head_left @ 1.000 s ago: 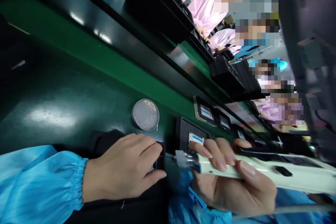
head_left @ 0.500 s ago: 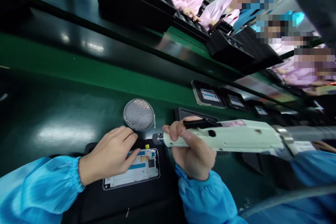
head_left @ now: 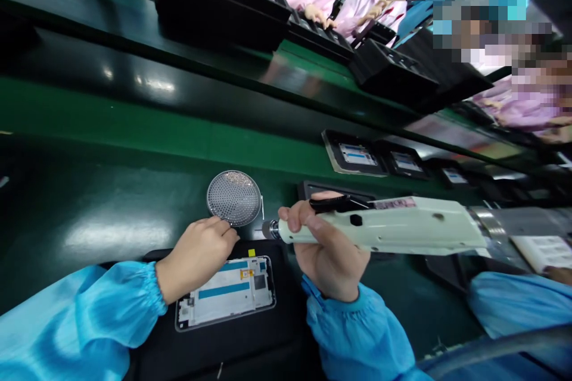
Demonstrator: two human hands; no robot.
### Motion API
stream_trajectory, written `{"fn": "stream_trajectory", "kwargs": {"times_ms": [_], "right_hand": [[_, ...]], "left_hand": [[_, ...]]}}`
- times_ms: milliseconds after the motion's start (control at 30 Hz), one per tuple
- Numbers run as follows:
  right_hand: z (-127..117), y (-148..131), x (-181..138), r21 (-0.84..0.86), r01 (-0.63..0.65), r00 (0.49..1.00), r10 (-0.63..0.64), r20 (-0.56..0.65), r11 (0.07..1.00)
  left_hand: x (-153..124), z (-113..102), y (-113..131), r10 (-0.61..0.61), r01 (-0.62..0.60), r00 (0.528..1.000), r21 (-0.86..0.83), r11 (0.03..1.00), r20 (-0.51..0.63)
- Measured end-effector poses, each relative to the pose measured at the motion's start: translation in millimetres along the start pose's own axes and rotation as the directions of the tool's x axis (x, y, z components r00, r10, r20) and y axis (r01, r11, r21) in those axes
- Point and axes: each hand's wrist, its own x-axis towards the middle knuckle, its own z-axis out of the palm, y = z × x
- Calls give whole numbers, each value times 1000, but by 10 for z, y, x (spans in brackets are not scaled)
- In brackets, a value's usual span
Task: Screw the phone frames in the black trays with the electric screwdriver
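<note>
My right hand (head_left: 333,259) is wrapped round a pale green electric screwdriver (head_left: 415,227), which lies nearly level with its bit end pointing left. Under that end's left side, a phone frame (head_left: 230,305) with a silver plate, blue strips and an orange flex cable rests on a black mat (head_left: 250,348). My left hand (head_left: 196,259) hovers over the frame's upper left, its fingers curled together by the near rim of a round perforated screw dish (head_left: 233,195). What its fingertips hold, if anything, is hidden.
Along the green bench, trays with phone frames (head_left: 357,155) stand in a row at right. A dark tray (head_left: 313,189) sits behind the screwdriver. A neighbour's blue sleeve (head_left: 518,303) is at far right. People in pink work across the line, behind black boxes (head_left: 218,9).
My left hand has shifted slightly right and closed its fingers and thumb, uncovering more of the phone frame. The screwdriver stays almost in place in my right hand.
</note>
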Motion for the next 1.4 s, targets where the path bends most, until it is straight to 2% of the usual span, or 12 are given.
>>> {"fn": "stream_trajectory", "kwargs": {"times_ms": [167, 333, 433, 533, 633, 733, 933, 1100, 1400], "right_hand": [[-85, -4, 79, -43, 36, 998, -39, -52, 998], [-92, -8, 120, -53, 48, 998, -50, -45, 997], [73, 60, 230, -58, 48, 999, -49, -5, 997], [361, 220, 381, -66, 50, 998, -47, 47, 997], [625, 420, 491, -55, -10, 999, 12, 36, 998], [741, 569, 513, -53, -80, 997, 80, -12, 995], [699, 650, 465, -71, -110, 994, 112, 17, 991], [684, 702, 454, -141, -104, 993, 111, 37, 984], [683, 752, 433, -165, -101, 993, 111, 51, 981]], "left_hand": [[-24, -81, 30, -2, -2, 999, 117, 993, 33], [-484, -286, 147, 11, -36, 996, 305, 952, 84], [-766, -300, 159, 12, -27, 999, 310, 950, 49], [-898, -278, 131, -13, 10, 1000, 215, 977, 10], [-901, -277, 110, -36, 36, 999, 132, 991, 1], [-867, -288, 117, -44, 45, 999, 90, 995, -10], [-856, -285, 144, -77, 77, 997, 24, 997, -15], [-857, -279, 146, -79, 80, 997, 22, 997, -12], [-838, -282, 154, -78, 78, 997, 30, 996, -22]]}}
